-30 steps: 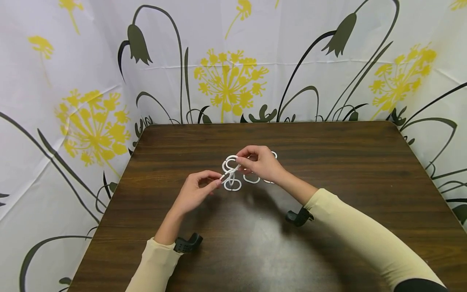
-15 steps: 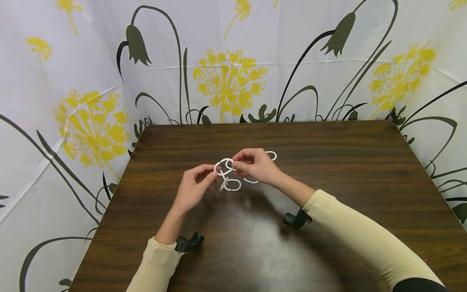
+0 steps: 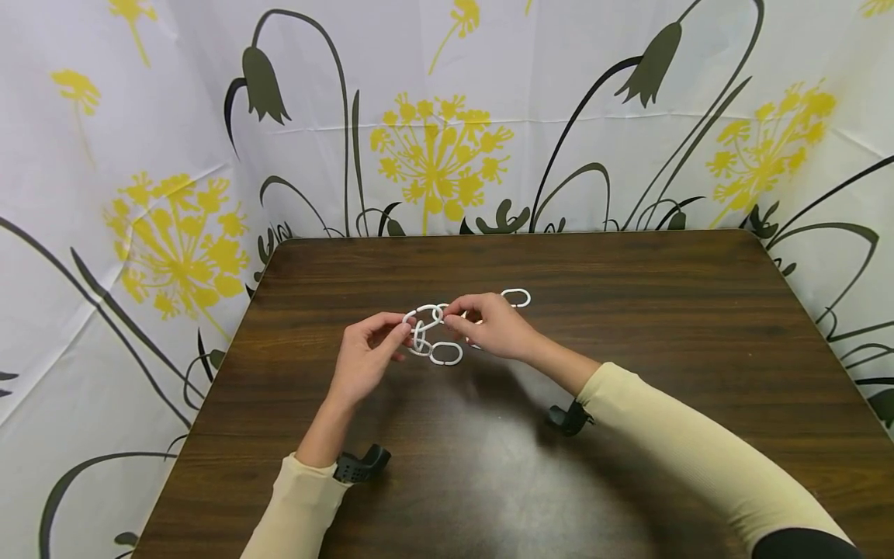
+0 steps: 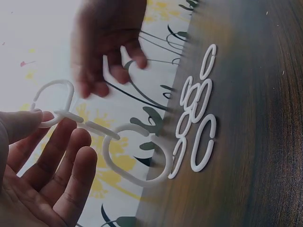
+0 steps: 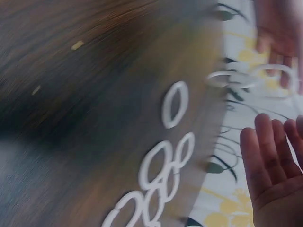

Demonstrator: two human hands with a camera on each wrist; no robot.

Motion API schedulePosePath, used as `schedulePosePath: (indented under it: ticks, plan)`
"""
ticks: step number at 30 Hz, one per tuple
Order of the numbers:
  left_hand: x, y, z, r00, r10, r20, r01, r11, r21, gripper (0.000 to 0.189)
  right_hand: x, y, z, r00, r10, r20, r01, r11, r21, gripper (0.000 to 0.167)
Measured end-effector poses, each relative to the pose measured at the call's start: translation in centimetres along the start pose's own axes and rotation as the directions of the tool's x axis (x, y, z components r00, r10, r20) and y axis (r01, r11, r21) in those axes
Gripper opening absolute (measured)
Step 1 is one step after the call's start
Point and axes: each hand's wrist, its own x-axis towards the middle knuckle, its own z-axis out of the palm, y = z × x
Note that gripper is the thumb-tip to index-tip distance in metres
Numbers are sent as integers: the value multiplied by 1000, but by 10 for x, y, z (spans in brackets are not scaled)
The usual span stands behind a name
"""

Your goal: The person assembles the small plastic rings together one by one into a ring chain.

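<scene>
My left hand (image 3: 366, 357) pinches a white plastic chain link (image 3: 426, 307) between thumb and fingers, above the table. In the left wrist view, more joined links (image 4: 105, 153) trail from the held link (image 4: 72, 97). My right hand (image 3: 496, 326) is just right of the held link. Both wrist views show the right hand apart from that chain, its fingers fairly straight with nothing between them. A loose white link (image 3: 459, 355) lies on the table below the hands. Several other links (image 5: 142, 175) lie beyond, partly hidden by the right hand in the head view.
The dark wood table (image 3: 628, 310) extends around both hands. One link (image 3: 517, 291) lies farther back, right of centre. A white curtain (image 3: 559, 78) with yellow and grey flowers hangs behind the table's far edge. Two tiny pale specks (image 5: 78, 45) lie on the wood.
My left hand has shifted slightly left with the held link, and the bunched chain has spread. My right hand has lowered slightly and let go of the chain.
</scene>
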Motion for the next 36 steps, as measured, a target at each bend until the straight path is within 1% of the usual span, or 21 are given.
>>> schedulePosePath:
  ticks: [1, 2, 3, 4, 6, 8, 9, 10, 11, 13, 14, 15, 17, 19, 21, 23, 25, 29, 31, 34, 36]
  plan:
    - [0, 0, 0, 1000, -1, 1, 1, 1000, -1, 20, -1, 4, 2, 999, -30, 14, 31, 995, -90, 13]
    - [0, 0, 0, 1000, -2, 3, 2, 1000, -3, 20, -2, 8, 3, 997, -66, 36, 71, 977, -199, 12]
    - [0, -1, 0, 1000, -5, 4, 5, 1000, -5, 20, -4, 12, 5, 992, -104, 69, 120, 944, -309, 11]
    - [0, -2, 0, 1000, -9, 5, 9, 1000, -9, 20, -5, 16, 7, 985, -136, 108, 169, 895, -413, 12]
    - [1, -3, 0, 1000, -11, 13, 11, 1000, -15, 20, -10, 25, 12, 959, -195, 204, 279, 765, -580, 15]
    - [1, -4, 0, 1000, -9, 21, 9, 1000, -20, 20, -13, 33, 16, 925, -236, 297, 379, 620, -687, 20]
    - [1, -4, 0, 1000, -6, 24, 7, 1000, -23, 21, -15, 36, 19, 910, -247, 334, 415, 557, -719, 22]
    - [1, -5, 0, 1000, -6, 25, 6, 1000, -23, 21, -16, 39, 21, 896, -254, 364, 444, 501, -743, 24]
    - [1, -5, 0, 1000, -5, 27, 6, 1000, -20, 21, -17, 42, 24, 884, -261, 387, 466, 454, -759, 26]
    - [0, -5, 0, 1000, -8, 30, 9, 1000, -17, 21, -19, 45, 28, 871, -269, 410, 487, 378, -787, 28]
    - [0, -5, 0, 1000, -11, 29, 12, 1000, -15, 21, -19, 46, 29, 868, -271, 416, 491, 346, -800, 28]
    - [0, -5, -1, 999, -14, 30, 15, 1000, -14, 21, -20, 47, 30, 867, -271, 418, 491, 323, -809, 27]
    - [-1, -6, -1, 999, -20, 34, 20, 1000, -12, 21, -20, 48, 31, 865, -279, 416, 490, 299, -819, 21]
    - [-1, -6, -2, 999, -23, 33, 24, 1000, -17, 21, -19, 47, 30, 863, -288, 415, 491, 285, -823, 13]
    - [-1, -7, -2, 999, -25, 29, 25, 1000, -18, 20, -17, 46, 29, 860, -296, 416, 495, 286, -821, 4]
    - [-2, -7, -3, 999, -26, 24, 27, 999, -18, 20, -16, 45, 29, 857, -300, 419, 501, 289, -816, 7]
    - [-2, -8, -3, 999, -29, 25, 29, 999, -20, 20, -17, 44, 28, 856, -294, 425, 505, 303, -808, 11]
    - [-1, -7, -2, 999, -29, 46, 30, 999, -20, 20, -19, 44, 25, 859, -277, 429, 506, 348, -789, 13]
    - [-1, -7, -2, 998, -29, 53, 30, 999, -14, 21, -19, 44, 24, 856, -287, 431, 513, 357, -781, 12]
    - [-1, -7, -3, 998, -34, 50, 35, 999, -10, 20, -19, 45, 21, 844, -308, 439, 528, 338, -779, 2]
    - [-2, -8, -4, 998, -34, 51, 35, 999, -6, 21, -19, 45, 19, 838, -304, 452, 536, 306, -787, 8]
